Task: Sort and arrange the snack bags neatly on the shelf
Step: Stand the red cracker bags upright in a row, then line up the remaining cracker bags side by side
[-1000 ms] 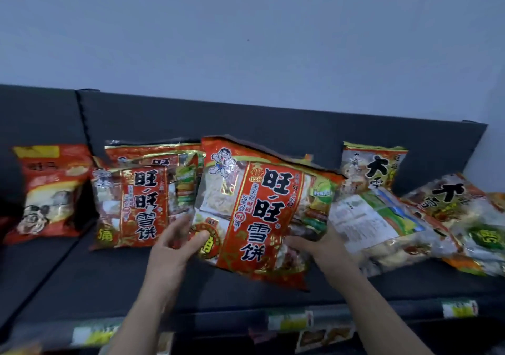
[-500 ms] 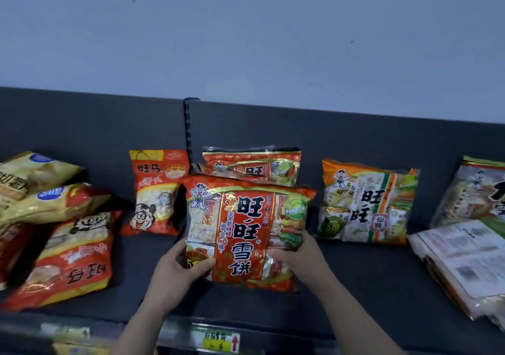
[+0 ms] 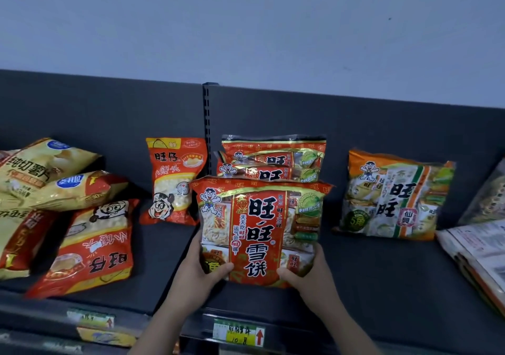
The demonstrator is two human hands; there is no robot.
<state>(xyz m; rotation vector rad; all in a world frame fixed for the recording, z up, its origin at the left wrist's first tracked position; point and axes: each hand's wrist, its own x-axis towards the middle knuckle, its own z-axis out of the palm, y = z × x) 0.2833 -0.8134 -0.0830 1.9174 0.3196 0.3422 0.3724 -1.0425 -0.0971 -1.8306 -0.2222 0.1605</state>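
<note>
A large red rice-cracker bag (image 3: 259,229) stands upright at the middle of the dark shelf (image 3: 382,286). My left hand (image 3: 196,272) grips its lower left corner and my right hand (image 3: 306,272) grips its lower right corner. Right behind it two matching red bags (image 3: 276,160) lean on the shelf's back panel, mostly hidden. A small red and yellow bag (image 3: 172,182) stands just to the left. An orange and green rice-cracker bag (image 3: 393,196) stands to the right.
Several yellow and red bags (image 3: 54,188) lie piled at the left, one red bag (image 3: 93,248) lying upside down. More bags (image 3: 481,248) lie flat at the right edge. A price tag (image 3: 237,334) sits on the shelf's front rail.
The red bag has gone from tilted among the pile to upright in front of the two matching bags. The view has shifted left, and the left pile has come into sight.
</note>
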